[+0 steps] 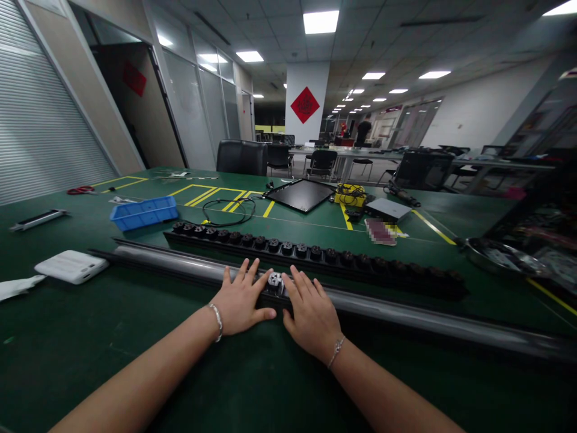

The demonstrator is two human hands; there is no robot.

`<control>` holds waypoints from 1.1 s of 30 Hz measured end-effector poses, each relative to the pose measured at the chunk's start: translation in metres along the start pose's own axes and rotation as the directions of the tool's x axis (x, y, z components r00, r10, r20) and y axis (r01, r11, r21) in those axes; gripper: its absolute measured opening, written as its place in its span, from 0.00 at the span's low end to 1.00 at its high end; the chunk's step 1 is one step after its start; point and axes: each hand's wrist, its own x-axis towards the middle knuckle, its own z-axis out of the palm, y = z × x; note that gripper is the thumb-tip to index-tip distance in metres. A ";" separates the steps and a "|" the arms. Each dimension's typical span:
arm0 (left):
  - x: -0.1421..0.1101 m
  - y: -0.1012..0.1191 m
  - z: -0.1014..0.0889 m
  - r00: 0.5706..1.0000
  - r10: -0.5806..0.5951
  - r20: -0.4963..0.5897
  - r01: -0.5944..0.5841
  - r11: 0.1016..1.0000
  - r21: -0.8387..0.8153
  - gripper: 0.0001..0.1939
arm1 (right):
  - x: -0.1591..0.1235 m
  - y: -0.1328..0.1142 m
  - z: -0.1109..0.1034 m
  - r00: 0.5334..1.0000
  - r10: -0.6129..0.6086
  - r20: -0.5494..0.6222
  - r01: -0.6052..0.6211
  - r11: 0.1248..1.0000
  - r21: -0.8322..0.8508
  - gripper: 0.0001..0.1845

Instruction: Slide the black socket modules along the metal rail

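My left hand (238, 300) lies with its fingers spread over a long dark channel (171, 261) that crosses the table at a slant. My right hand (311, 310) rests on the same channel, fingers stretched out and closer together. Between the two hands a small black module (274, 281) with a pale round face sits in the channel, and my fingertips come close to it on both sides. Whether they touch it is hard to make out. Just behind runs a black strip (318, 255) carrying a row of several similar round black modules.
A white box (72, 266) lies at the channel's left end. Behind stand a blue bin (144, 212), a black cable (229, 219), a black flat panel (301, 195), a yellow container (351, 193) and a grey box (387, 208). A metal bowl (500, 255) is at right.
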 end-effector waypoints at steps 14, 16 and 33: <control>0.022 0.040 0.020 0.928 0.325 -0.182 -0.322 0.946 0.044 0.43 | -0.005 0.007 0.003 0.999 -0.038 0.000 0.037 0.988 -0.148 0.33; 0.023 0.039 0.021 0.921 0.333 -0.204 -0.334 0.942 0.030 0.41 | -0.007 0.005 0.000 1.000 -0.005 0.024 0.009 0.982 -0.190 0.34; 0.023 0.041 0.025 0.914 0.265 -0.308 -0.287 0.958 -0.026 0.29 | -0.006 0.025 -0.065 0.910 0.251 0.330 -0.141 0.936 -0.321 0.19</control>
